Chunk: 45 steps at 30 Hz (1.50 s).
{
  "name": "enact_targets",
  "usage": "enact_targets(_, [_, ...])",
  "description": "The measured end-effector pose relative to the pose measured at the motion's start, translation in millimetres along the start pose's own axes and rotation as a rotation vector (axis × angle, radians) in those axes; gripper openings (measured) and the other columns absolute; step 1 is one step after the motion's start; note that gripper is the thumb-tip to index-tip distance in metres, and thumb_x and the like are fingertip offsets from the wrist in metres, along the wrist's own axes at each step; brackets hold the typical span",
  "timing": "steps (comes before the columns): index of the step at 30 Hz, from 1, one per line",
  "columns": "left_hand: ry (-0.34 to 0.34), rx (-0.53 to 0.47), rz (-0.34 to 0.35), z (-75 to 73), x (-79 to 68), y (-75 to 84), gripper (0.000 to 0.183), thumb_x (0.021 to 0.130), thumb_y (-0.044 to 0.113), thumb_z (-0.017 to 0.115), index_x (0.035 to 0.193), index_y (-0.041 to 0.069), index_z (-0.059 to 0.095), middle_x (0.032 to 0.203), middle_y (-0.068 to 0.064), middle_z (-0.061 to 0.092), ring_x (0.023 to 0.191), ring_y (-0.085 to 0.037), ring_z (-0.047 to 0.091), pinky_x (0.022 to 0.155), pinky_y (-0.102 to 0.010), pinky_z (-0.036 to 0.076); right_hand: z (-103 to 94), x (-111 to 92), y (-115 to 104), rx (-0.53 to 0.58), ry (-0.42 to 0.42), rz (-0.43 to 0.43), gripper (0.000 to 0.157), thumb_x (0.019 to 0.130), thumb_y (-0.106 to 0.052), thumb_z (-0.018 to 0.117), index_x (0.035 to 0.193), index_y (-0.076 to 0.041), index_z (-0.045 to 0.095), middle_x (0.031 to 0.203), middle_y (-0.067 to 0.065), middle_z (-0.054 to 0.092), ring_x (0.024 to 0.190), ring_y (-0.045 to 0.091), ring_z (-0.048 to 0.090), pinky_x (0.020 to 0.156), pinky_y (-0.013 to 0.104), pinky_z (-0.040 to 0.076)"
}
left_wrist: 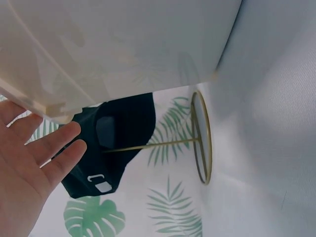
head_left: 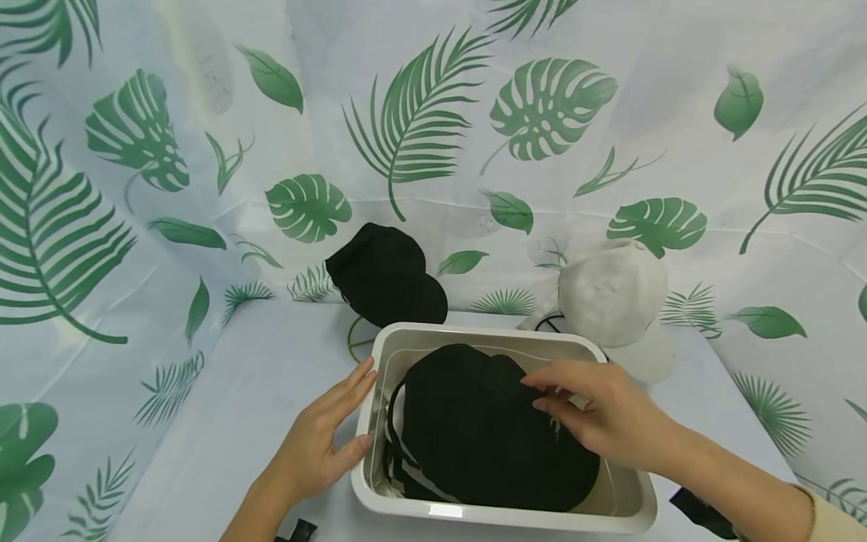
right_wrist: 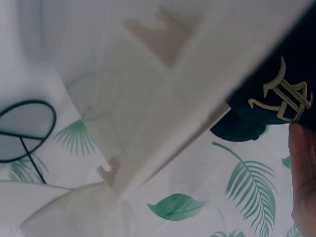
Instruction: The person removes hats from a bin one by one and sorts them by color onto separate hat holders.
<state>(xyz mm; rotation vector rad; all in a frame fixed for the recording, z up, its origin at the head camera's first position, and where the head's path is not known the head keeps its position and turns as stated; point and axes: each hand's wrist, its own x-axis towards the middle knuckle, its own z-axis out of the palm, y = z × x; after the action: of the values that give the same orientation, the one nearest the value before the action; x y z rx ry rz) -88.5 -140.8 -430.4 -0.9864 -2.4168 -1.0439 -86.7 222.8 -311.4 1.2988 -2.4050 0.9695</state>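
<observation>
A black cap lies in an off-white plastic bin, on top of other dark and pale cloth edges at its left. My right hand is over the bin's right side, thumb and index fingertips apart at the cap's surface. Gold embroidery on the cap's front shows in the right wrist view, with a fingertip right at its lower edge. My left hand rests its straight fingers against the bin's left wall and rim. The left wrist view shows those fingers spread beside the bin.
Behind the bin, a second black cap hangs on a gold wire stand. A cream cap sits on a black wire stand at the back right. Leaf-print cloth hangs behind the white table.
</observation>
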Motion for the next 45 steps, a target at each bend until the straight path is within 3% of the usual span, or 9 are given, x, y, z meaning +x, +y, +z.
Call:
enact_targets(2, [0.001, 0.001, -0.003, 0.2, -0.4, -0.1, 0.069, 0.080, 0.021, 0.058, 0.145, 0.008, 0.037, 0.153, -0.006, 0.029, 0.136, -0.021, 0.036, 0.110, -0.023, 0.026, -3.2, 3, -2, 0.000, 0.004, -0.015, 0.020, 0.089, -0.016, 0.065, 0.108, -0.010, 0.065, 0.098, -0.002, 0.068, 0.078, 0.005, 0.064, 0.067, 0.015, 0.052])
enact_targets(5, [0.001, 0.006, -0.006, 0.5, -0.9, -0.4, 0.069, 0.080, 0.021, 0.058, 0.145, 0.008, 0.037, 0.153, -0.006, 0.029, 0.135, -0.021, 0.036, 0.109, -0.023, 0.027, -8.1, 8, -6, -0.006, 0.009, -0.016, 0.029, 0.095, -0.032, 0.052, 0.108, -0.009, 0.065, 0.098, 0.000, 0.068, 0.079, 0.005, 0.064, 0.067, 0.015, 0.052])
enact_targets(14, [0.007, 0.012, -0.004, 0.6, -0.4, -1.9, 0.069, 0.082, 0.022, 0.057, 0.147, 0.012, 0.036, 0.153, -0.006, 0.029, 0.135, -0.021, 0.036, 0.108, -0.028, 0.031, -22.6, 23, -8, -0.048, 0.099, -0.098, 0.027, 0.094, -0.027, 0.054, 0.104, -0.005, 0.066, 0.090, 0.002, 0.068, 0.074, 0.006, 0.064, 0.065, 0.015, 0.052])
enact_targets(19, [0.001, 0.013, 0.003, 0.7, -0.1, -2.3, 0.068, 0.083, 0.024, 0.056, 0.146, 0.011, 0.036, 0.153, -0.006, 0.029, 0.135, -0.021, 0.037, 0.106, -0.033, 0.035, -30.0, 27, -10, -0.136, 0.157, -0.067, 0.030, 0.093, -0.032, 0.055, 0.102, -0.006, 0.067, 0.090, 0.002, 0.069, 0.073, 0.003, 0.063, 0.064, 0.014, 0.052])
enact_targets(23, [-0.003, 0.017, 0.005, 0.4, -0.4, -2.7, 0.067, 0.084, 0.025, 0.056, 0.146, 0.010, 0.037, 0.153, -0.006, 0.029, 0.135, -0.021, 0.037, 0.103, -0.039, 0.038, -34.9, 32, -11, -0.176, 0.167, -0.043, 0.019, 0.082, -0.011, 0.070, 0.101, -0.006, 0.069, 0.092, 0.001, 0.069, 0.076, 0.003, 0.062, 0.065, 0.014, 0.052])
enact_targets(26, [-0.005, 0.017, 0.001, -0.2, -0.5, -2.2, 0.066, 0.084, 0.026, 0.056, 0.146, 0.010, 0.037, 0.153, -0.006, 0.029, 0.135, -0.021, 0.037, 0.102, -0.040, 0.039, -37.8, 38, -10, -0.185, 0.176, -0.039, 0.035, 0.067, 0.009, 0.071, 0.100, -0.005, 0.069, 0.092, 0.001, 0.069, 0.079, 0.004, 0.062, 0.066, 0.013, 0.051])
enact_targets(28, [-0.004, 0.019, 0.001, -0.8, -0.4, -1.8, 0.067, 0.084, 0.026, 0.056, 0.146, 0.010, 0.037, 0.153, -0.006, 0.029, 0.135, -0.021, 0.037, 0.103, -0.039, 0.039, -39.1, 42, -9, -0.190, 0.190, -0.039, 0.039, 0.064, 0.012, 0.072, 0.100, -0.005, 0.069, 0.092, 0.002, 0.069, 0.080, 0.005, 0.062, 0.066, 0.013, 0.051])
enact_targets(36, [0.020, 0.015, 0.023, -2.7, -0.6, -1.4, 0.067, 0.082, 0.025, 0.056, 0.145, 0.009, 0.038, 0.152, -0.008, 0.031, 0.133, -0.023, 0.039, 0.107, -0.028, 0.033, -41.1, 59, -4, -0.219, 0.274, -0.077, 0.043, 0.060, 0.018, 0.073, 0.098, -0.003, 0.070, 0.089, 0.005, 0.069, 0.077, 0.005, 0.061, 0.065, 0.013, 0.051])
enact_targets(45, [-0.011, 0.003, -0.004, -0.9, -2.0, -4.4, 0.065, 0.085, 0.028, 0.057, 0.145, 0.009, 0.039, 0.153, -0.006, 0.030, 0.134, -0.021, 0.038, 0.104, -0.035, 0.038, -42.4, 77, 3, -0.237, 0.346, 0.040, 0.039, 0.066, 0.016, 0.074, 0.098, -0.006, 0.071, 0.086, 0.001, 0.069, 0.077, 0.006, 0.061, 0.065, 0.010, 0.049])
